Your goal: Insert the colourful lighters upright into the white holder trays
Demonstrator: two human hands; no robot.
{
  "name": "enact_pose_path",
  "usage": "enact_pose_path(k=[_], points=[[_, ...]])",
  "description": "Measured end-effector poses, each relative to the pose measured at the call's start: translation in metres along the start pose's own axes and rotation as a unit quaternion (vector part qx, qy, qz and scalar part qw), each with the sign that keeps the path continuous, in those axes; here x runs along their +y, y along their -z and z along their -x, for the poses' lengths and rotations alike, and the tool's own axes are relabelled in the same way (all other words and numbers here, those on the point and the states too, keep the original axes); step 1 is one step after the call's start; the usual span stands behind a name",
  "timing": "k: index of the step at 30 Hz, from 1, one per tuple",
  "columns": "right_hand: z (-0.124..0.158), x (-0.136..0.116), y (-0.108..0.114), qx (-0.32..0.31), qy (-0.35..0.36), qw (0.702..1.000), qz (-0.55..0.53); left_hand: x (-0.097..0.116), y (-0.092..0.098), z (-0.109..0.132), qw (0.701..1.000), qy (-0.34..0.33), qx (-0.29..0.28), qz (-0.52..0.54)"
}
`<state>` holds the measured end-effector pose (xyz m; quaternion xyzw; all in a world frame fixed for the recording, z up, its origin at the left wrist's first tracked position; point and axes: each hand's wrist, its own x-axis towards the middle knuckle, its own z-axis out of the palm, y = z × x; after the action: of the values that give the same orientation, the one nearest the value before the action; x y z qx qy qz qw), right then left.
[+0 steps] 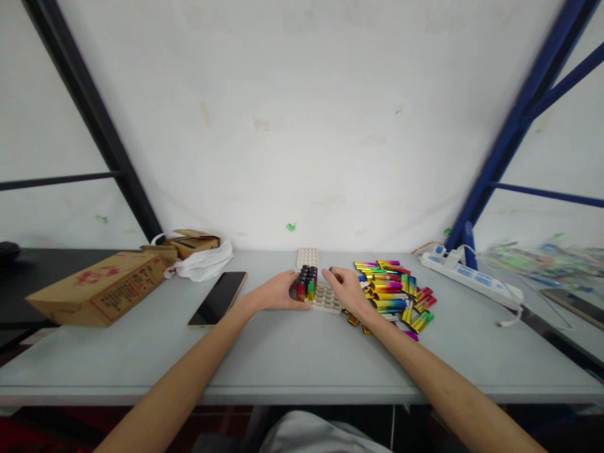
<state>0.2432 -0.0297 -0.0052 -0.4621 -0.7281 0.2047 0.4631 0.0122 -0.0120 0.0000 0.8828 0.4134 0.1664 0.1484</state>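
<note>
A white tray with round holes (325, 298) lies on the grey table (292, 352), and several rainbow-coloured lighters (306, 284) stand upright in its left part. My left hand (278, 292) rests against the tray's left side, its fingers curled beside the standing lighters. My right hand (346, 289) is over the tray's right end, pinching a small dark-tipped lighter (331, 271). A loose pile of rainbow lighters (394, 292) lies just right of that hand.
A second holed tray (307, 257) lies behind the first. A phone (218, 298) lies face up to the left, beside a cardboard box (101, 286) and a white plastic bag (202, 264). A white power strip (472, 280) is at the right.
</note>
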Motion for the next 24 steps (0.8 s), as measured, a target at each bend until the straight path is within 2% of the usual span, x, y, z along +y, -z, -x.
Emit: enact_pose_path(k=[14,19,22,24], points=[[-0.001,0.003,0.001,0.003,0.002,0.999,0.034,-0.002,-0.001,0.000,1.000,0.000,0.010,0.000],[0.000,-0.005,0.009,-0.022,0.079,0.996,0.038,-0.003,-0.002,0.000,1.000,-0.006,0.008,0.002],[0.000,-0.010,0.017,-0.041,0.159,0.984,0.075,-0.005,-0.003,-0.001,1.000,-0.008,0.007,0.005],[0.000,-0.010,0.020,-0.065,0.187,0.974,0.107,-0.005,-0.003,-0.001,1.000,-0.006,0.012,0.005]])
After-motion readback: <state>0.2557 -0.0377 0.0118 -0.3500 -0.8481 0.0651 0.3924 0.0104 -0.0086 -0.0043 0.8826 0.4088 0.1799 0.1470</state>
